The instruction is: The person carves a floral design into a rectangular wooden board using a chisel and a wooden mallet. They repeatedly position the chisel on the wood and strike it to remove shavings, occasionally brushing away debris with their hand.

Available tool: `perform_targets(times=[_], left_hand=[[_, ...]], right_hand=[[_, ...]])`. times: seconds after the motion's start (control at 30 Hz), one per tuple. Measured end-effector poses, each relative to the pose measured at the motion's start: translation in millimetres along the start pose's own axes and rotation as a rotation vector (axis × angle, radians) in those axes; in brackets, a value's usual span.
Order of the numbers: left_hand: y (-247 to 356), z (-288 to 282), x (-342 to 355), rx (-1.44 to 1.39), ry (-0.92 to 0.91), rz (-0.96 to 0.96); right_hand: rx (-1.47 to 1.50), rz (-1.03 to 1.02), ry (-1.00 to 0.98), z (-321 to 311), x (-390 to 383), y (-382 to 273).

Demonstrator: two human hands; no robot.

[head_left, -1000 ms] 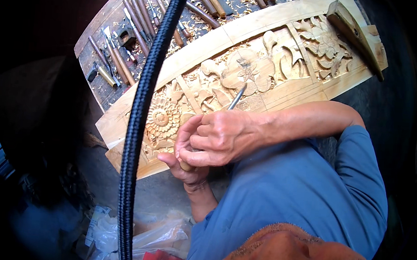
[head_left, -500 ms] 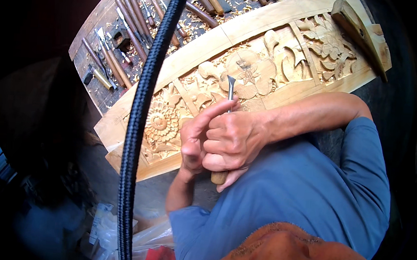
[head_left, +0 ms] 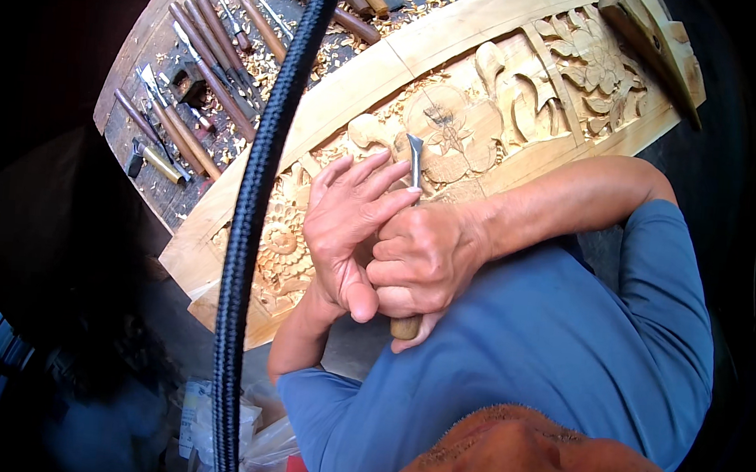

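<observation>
My right hand (head_left: 429, 257) is closed in a fist around the wooden handle of a chisel (head_left: 415, 163). Its flared metal blade points away from me over the carving, and the handle's butt shows below the fist. Fingers spread, my left hand (head_left: 348, 221) is beside the right fist, its fingertips near the chisel's shaft. Beneath both hands lies a carved wooden panel (head_left: 362, 86) with flowers and leaves in relief. Near its middle, a round flower (head_left: 460, 132) bears drawn lines and a dark mark. My left hand and forearm hide part of the left carving.
Several wood-handled carving tools (head_left: 212, 36) lie among shavings on the dark workbench (head_left: 135, 79) at the far left. A dark, tapering wooden piece (head_left: 649, 53) rests across the panel's right end. A black braided cable (head_left: 265, 158) crosses the view. Plastic bags (head_left: 250, 442) lie at lower left.
My left hand has opened from beside the chisel shaft, spreading its fingers and shifting left. My right hand keeps its grip on the chisel. The view has shifted slightly.
</observation>
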State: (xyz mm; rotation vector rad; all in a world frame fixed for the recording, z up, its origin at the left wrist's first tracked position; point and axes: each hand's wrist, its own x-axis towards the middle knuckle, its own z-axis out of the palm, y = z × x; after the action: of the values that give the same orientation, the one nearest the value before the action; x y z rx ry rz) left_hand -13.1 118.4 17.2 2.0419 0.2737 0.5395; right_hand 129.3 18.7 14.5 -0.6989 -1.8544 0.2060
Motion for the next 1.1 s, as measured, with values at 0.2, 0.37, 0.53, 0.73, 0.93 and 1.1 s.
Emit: perform_targets(times=[0.2, 0.37, 0.53, 0.73, 0.93, 1.1], left_hand=[[6, -2, 1, -0.062, -0.025, -0.045], [10, -4, 6, -0.102, -0.049, -0.091], [8, -1, 5, -0.096, -0.053, -0.065], [9, -6, 5, -0.103, -0.065, -0.08], [11, -2, 4, -0.123, -0.047, -0.08], [10, 1, 5, -0.129, -0.04, -0.083]], right_hand=[[0.025, 0.008, -0.029, 0, -1, -3], [0.04, 0.028, -0.028, -1, -2, -1], [0.025, 0.009, -0.013, 1, -6, -2], [0.043, 0.047, 0.017, 0, 3, -3], [0.034, 0.024, 0.021, -2, 2, -3], [0.037, 0.011, 0.035, 1, -2, -2]])
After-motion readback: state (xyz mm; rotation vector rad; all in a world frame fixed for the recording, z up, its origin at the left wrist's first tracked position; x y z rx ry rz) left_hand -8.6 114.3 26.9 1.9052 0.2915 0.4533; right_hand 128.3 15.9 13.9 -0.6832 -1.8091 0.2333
